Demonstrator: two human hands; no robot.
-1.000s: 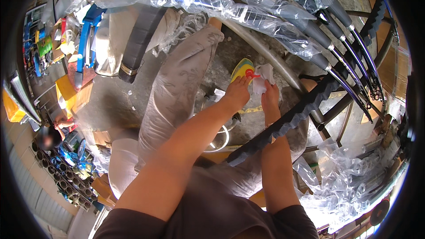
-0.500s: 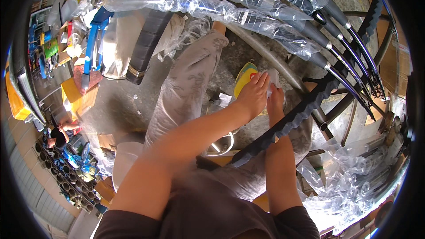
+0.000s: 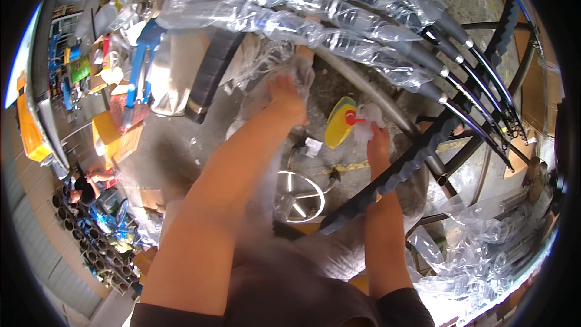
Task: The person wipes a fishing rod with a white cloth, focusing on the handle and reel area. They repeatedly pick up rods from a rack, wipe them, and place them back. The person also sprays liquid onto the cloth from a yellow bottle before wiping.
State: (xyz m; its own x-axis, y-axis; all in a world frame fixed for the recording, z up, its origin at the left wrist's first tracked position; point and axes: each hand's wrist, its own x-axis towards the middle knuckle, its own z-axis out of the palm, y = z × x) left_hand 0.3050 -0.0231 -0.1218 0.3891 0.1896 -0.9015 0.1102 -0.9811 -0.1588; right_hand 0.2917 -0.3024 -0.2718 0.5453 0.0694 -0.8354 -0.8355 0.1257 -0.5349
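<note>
Over my left trouser leg, near the knee, is my left hand (image 3: 287,100), its fingers apart and nothing seen in them; whether it touches the leg I cannot tell. My right hand (image 3: 379,142) pinches a whitish cloth or tissue (image 3: 368,115), partly hidden behind the fingers. Just left of that cloth stands a yellow bottle (image 3: 340,124) with a red nozzle top (image 3: 353,119) pointing toward it. A dark strip with a wavy edge (image 3: 417,151) passes across my right forearm.
Several dark rods (image 3: 463,82) in clear plastic sleeves (image 3: 290,3) stretch across the far side. A grey metal tube (image 3: 366,80) slants below them. A white ring-shaped base (image 3: 322,197) is near my lap. Crumpled clear plastic (image 3: 478,245) heaps at the right. Far left, a person (image 3: 85,189) works.
My left hand has left the bottle and cloth and moved left to over my leg, uncovering the red nozzle. My right hand stays by the bottle with the cloth. The view has shifted slightly.
</note>
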